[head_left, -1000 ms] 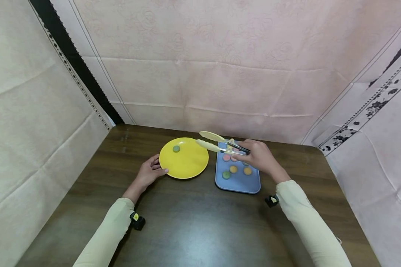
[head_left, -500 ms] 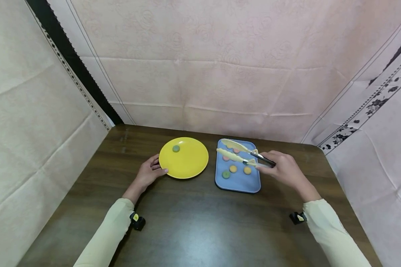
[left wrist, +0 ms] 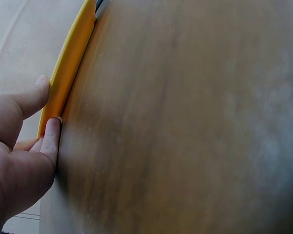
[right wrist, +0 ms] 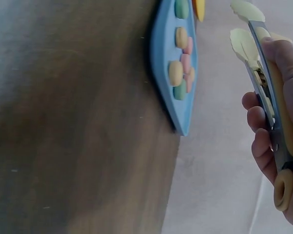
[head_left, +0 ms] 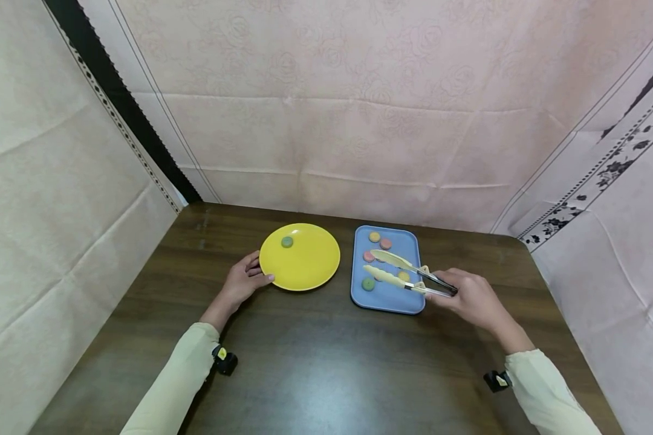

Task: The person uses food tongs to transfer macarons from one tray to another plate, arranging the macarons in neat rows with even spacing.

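Observation:
At its left rim, a yellow plate (head_left: 310, 266) is pinched by my left hand (head_left: 242, 281); in the left wrist view the thumb (left wrist: 34, 97) lies on the rim and a finger reaches under it. One green macaron (head_left: 287, 241) lies on the plate. My right hand (head_left: 470, 296) grips cream-tipped tongs (head_left: 413, 288), whose spread tips hang over a blue tray (head_left: 387, 302) with nothing between them. On that tray lie several macarons, among them a green macaron (head_left: 368, 284), a pink macaron (head_left: 385, 243) and a yellow macaron (right wrist: 175, 73). The tongs hide part of them in the head view.
Plate and tray stand side by side on a dark wooden table (head_left: 305, 362), with a narrow gap between them. Pale cloth walls (head_left: 326, 139) rise behind the table and on both sides.
My right hand has drawn the tongs from between plate and tray back to the right and nearer, over the tray. The left hand and the plate have stayed in place.

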The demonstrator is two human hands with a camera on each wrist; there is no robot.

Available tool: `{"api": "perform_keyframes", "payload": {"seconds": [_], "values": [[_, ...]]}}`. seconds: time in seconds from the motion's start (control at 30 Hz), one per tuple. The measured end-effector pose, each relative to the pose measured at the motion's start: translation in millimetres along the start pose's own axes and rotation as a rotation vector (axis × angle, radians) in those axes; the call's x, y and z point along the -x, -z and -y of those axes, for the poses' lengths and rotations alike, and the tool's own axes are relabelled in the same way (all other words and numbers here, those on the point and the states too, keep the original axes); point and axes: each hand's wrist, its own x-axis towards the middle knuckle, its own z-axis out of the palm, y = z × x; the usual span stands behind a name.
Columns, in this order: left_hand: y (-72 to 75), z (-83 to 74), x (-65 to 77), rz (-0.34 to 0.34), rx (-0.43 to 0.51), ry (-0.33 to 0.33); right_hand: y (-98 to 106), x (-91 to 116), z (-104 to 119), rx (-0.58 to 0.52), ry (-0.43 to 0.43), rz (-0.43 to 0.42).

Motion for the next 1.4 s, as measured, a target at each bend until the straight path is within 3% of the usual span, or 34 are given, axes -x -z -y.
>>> {"api": "perform_keyframes", "payload": {"seconds": [0.63,1.4], "values": [[-0.7,2.2,0.9,-0.009,0.015,-0.012,-20.9,22.5,-7.8,0.006,-0.057,0.088],[-0.4,1.9,1.7,-0.007,0.019,-0.020,-29.7,22.7,-7.8,-0.001,-0.049,0.127]]}}
